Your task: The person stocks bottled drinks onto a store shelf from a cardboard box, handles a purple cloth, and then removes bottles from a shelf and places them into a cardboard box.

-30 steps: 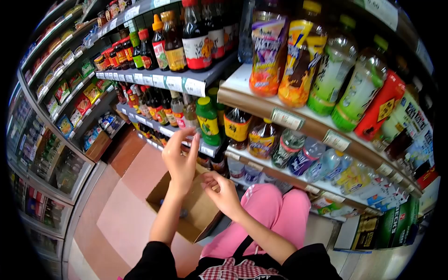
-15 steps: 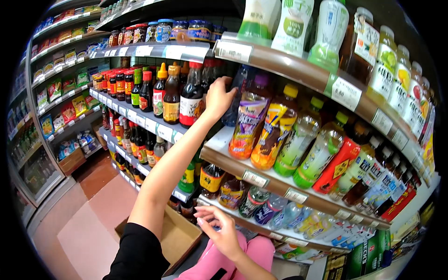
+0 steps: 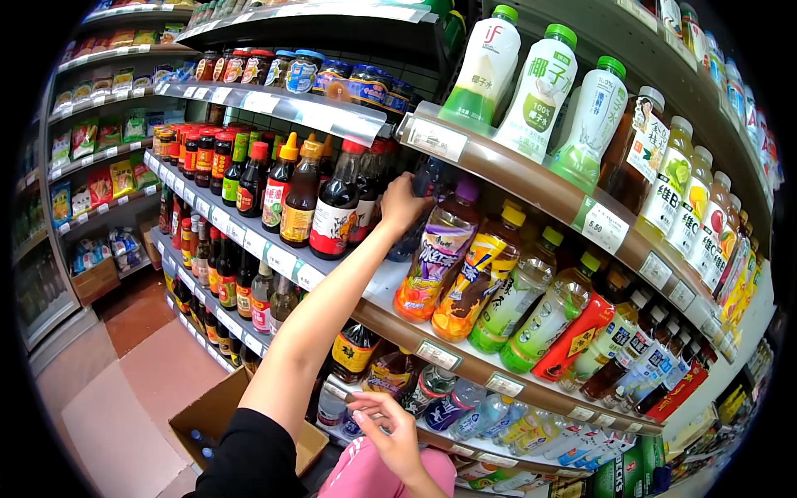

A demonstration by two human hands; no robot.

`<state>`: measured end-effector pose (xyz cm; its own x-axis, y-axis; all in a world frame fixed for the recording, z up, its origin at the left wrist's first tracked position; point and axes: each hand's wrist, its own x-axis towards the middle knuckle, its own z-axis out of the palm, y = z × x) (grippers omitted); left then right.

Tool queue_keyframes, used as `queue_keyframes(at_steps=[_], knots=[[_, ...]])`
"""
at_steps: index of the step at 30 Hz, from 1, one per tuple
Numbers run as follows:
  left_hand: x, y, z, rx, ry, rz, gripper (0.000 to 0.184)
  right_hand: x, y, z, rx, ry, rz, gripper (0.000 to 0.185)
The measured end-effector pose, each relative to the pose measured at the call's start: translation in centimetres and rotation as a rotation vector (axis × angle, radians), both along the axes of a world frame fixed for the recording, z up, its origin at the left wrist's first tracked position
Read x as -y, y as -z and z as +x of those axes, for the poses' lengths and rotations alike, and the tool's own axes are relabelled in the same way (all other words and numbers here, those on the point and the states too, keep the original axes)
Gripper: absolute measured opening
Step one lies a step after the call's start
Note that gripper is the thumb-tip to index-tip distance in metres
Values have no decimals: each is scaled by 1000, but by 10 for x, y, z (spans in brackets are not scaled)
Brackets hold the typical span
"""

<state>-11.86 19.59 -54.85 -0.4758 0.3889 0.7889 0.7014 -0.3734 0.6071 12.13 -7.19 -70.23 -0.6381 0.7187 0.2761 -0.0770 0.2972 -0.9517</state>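
Observation:
My left hand (image 3: pixel 404 205) reaches into the left end of the middle drinks shelf, its fingers curled against a dark bottle (image 3: pixel 427 184). Part of that bottle is hidden by the hand and by a purple-capped drink bottle (image 3: pixel 437 253) to its right. On the other side, a red-capped sauce bottle (image 3: pixel 334 212) stands close to my wrist. My right hand (image 3: pixel 388 427) hovers low in front of the bottom drinks shelf, above my pink-clad legs. Its fingers are loosely bent and apart, with nothing in them.
A cardboard box (image 3: pixel 217 405) with blue-capped bottles inside is on the floor at lower left. Yellow-capped bottles (image 3: pixel 479 274) and green-capped ones stand further right. Overhead, a brown-edged shelf (image 3: pixel 515 170) carries white-and-green bottles (image 3: pixel 540 91). Sauce shelves (image 3: pixel 241 207) line the left.
The view has shifted, so the shelves appear lower and the box shows more of its inside. My left hand remains at the dark bottle; my right hand stays low.

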Motion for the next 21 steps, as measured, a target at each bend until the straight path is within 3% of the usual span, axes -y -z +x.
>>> queue_keyframes(at_steps=[15, 21], knots=[[97, 5, 26, -74, -57, 15, 53, 8, -12, -14, -31, 29, 65, 31], [129, 19, 40, -59, -79, 129, 53, -23, -96, -31, -125, 304, 637, 31]])
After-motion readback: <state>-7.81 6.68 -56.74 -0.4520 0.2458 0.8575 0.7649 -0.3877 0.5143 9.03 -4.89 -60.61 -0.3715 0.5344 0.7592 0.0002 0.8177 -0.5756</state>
